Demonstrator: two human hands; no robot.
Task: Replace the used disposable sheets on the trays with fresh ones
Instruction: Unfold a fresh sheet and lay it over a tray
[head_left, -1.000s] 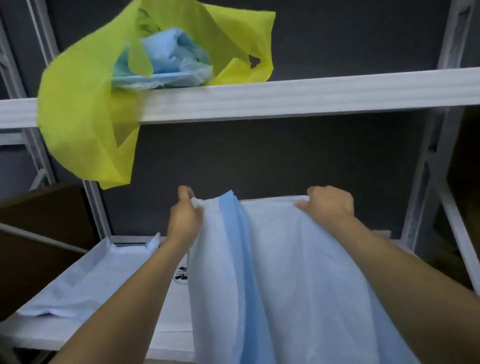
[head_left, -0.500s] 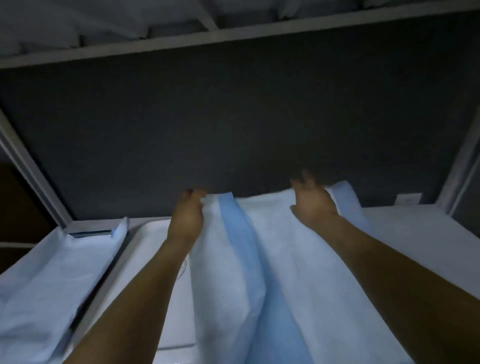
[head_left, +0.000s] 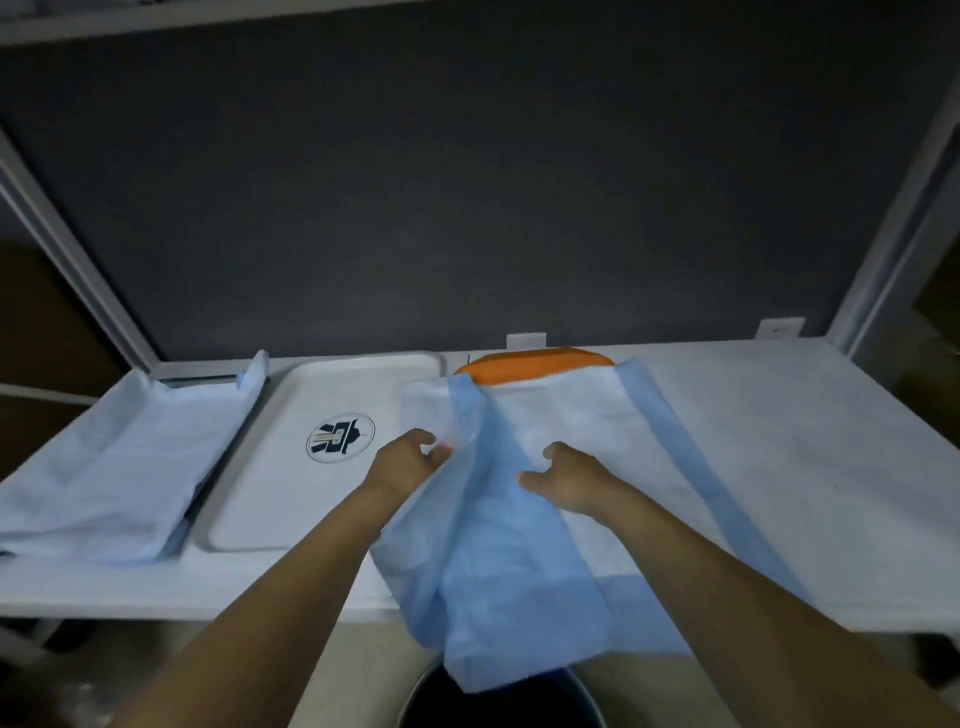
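My left hand (head_left: 410, 457) has its fingers curled at the left edge of the disposable sheet (head_left: 566, 415), pinching the fabric there. My right hand (head_left: 569, 478) rests on top of the sheet, thumb held apart from loosely bent fingers; I cannot tell whether it grips a fold or only presses down.

The sheet lies lengthwise from the back of the shelf (head_left: 805, 467) toward me. Its far end covers most of an orange tray (head_left: 530, 364), and its near end hangs over the shelf's front edge above a dark round bin (head_left: 426, 701). A darker blue band runs along its right side in the same direction, and a blue fold is bunched up between my hands.

Just left of the sheet sits a white tray (head_left: 291, 493), bare, with a round logo, its long side also running front to back. Further left lies a stack of folded sheets (head_left: 114, 467).
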